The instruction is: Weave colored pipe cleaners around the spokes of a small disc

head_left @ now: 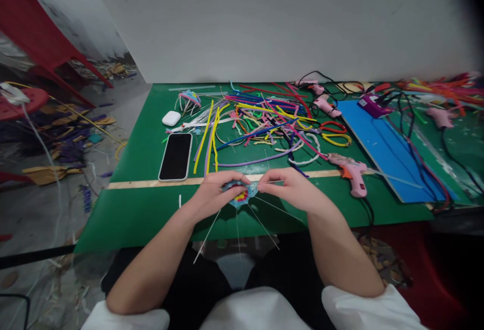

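Observation:
Near the front of the green table, my left hand [223, 188] grips a small round woven piece [241, 198], blue at the rim with red and yellow rings inside. Thin pale wires [264, 226] stick out of it like spokes, several of them pointing down and to the right. My right hand [278, 182] is closed at the piece's right edge, fingertips pinching one thin wire [278, 181]. Part of the disc is hidden under the left fingers.
Colourful pipe cleaners [260, 118] lie heaped behind my hands. To the left are a phone [175, 157], a white earbud case [171, 118] and a small woven umbrella shape [190, 99]. To the right are scissors [336, 139], a pink glue gun [353, 171] and a blue board [378, 148].

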`<state>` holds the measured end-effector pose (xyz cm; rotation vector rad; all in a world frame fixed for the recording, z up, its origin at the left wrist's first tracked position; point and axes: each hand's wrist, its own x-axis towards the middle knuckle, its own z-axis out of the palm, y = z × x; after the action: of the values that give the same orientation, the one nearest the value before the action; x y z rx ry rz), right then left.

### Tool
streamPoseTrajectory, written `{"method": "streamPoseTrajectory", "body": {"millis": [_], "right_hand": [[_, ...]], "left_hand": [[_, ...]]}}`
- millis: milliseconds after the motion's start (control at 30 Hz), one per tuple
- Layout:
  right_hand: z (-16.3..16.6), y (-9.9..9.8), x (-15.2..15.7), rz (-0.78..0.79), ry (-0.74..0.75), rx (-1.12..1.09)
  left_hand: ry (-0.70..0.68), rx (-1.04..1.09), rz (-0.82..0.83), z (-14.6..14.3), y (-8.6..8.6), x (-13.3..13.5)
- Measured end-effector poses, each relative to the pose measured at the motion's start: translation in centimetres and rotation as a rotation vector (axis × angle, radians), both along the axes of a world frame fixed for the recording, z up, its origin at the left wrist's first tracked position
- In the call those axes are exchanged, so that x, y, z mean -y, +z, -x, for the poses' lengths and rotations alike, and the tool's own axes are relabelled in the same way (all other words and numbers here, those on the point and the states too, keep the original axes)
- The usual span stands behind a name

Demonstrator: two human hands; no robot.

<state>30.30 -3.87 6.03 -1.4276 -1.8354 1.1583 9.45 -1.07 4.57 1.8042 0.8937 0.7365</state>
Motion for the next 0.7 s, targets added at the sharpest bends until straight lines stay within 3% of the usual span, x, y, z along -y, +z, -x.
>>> {"method": "streamPoseTrajectory", "body": {"millis": [100, 200, 333, 500, 600, 700], "right_hand": [[-0.1, -0.6, -0.6, 0.165, 0.004, -0.226], [0.9, -1.5, -0.9, 0.128, -0.053, -0.321], [2.6, -2.2, -0.8, -0.290, -0.132, -0.198], [3.3, -3.0, -0.5, -0.800, -0.220, 0.143], [3.1, -3.4, -0.6, -0.935, -0.167, 0.222], [3.2, -3.5, -0.7, -0.946, -0.101, 0.165]], "left_hand": [[0.154, 0.173, 0.162, -0.3, 0.1, 0.2], [0.330, 0.337, 0.239, -0.6, -0.4, 0.1], [0.450, 0.477, 0.302, -1.0, -1.0, -0.2], [0.476, 0.550, 0.346, -1.3, -1.3, -0.4], [0.489, 0.573, 0.367, -1.4, -1.3, -0.4], [0.496, 0.581, 0.380, -1.4, -1.3, -0.4]]}}
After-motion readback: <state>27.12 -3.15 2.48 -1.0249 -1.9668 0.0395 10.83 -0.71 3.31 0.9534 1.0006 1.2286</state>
